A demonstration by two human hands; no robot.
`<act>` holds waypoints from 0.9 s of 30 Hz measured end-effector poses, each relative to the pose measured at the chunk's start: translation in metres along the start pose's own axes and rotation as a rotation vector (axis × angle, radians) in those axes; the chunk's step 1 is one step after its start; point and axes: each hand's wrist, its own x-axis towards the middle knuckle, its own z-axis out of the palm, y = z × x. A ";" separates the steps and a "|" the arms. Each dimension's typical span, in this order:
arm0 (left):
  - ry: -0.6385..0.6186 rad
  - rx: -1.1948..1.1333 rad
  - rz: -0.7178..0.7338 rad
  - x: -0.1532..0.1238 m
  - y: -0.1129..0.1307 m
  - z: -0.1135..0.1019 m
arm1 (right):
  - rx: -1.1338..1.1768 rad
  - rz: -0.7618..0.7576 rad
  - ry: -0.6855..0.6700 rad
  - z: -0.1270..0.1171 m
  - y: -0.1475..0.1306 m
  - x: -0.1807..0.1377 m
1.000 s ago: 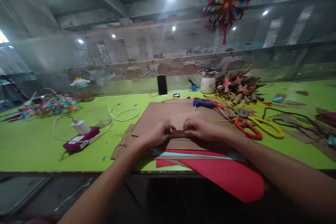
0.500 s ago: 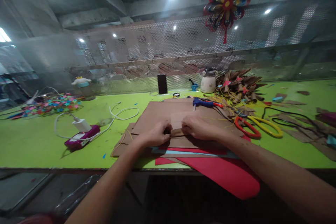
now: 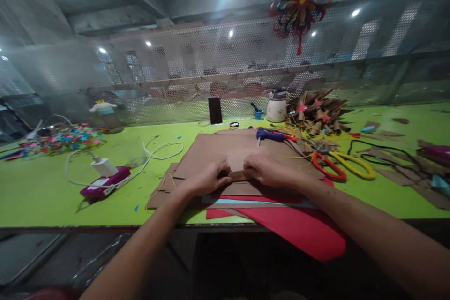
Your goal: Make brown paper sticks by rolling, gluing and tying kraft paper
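Note:
My left hand [image 3: 210, 179] and my right hand [image 3: 264, 170] meet over a small brown paper piece [image 3: 238, 163] that they roll or fold between pinched fingers. The piece lies on a stack of brown card sheets [image 3: 211, 150] on the green table [image 3: 52, 192]. Both hands are closed on the piece, one at each end. Red paper [image 3: 302, 229] and a light blue strip [image 3: 246, 201] stick out from under the brown sheets at the table's front edge.
Red-and-yellow scissors [image 3: 339, 165] and a blue glue gun [image 3: 272, 135] lie right of the sheets. Rolled brown paper cones [image 3: 318, 112] and a white jar [image 3: 276, 107] stand at the back. A pink phone with white charger [image 3: 101, 180] lies left; coloured stars [image 3: 63, 138] far left.
The hands have drawn closer together on the small brown piece and shifted slightly away from me; a pale flap of the piece now stands up between them.

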 end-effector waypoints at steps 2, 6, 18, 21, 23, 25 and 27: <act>-0.004 -0.016 -0.004 -0.001 0.002 0.000 | 0.013 -0.044 -0.017 -0.005 -0.003 -0.003; -0.012 -0.009 -0.018 -0.003 0.004 0.000 | 0.013 -0.124 -0.056 -0.014 -0.007 -0.009; 0.007 -0.112 -0.091 -0.004 0.007 -0.029 | 0.083 -0.241 -0.063 -0.012 -0.009 -0.017; -0.011 -0.123 -0.043 0.006 0.015 -0.037 | 0.055 -0.231 -0.043 -0.018 -0.014 -0.019; -0.080 -0.142 -0.004 0.012 0.019 -0.037 | 0.050 -0.215 -0.030 -0.021 -0.015 -0.021; -0.127 -0.174 -0.003 0.015 0.020 -0.033 | 0.078 -0.210 -0.050 -0.023 -0.013 -0.024; -0.111 -0.238 -0.036 0.014 0.017 -0.026 | 0.137 -0.180 -0.060 -0.026 -0.004 -0.024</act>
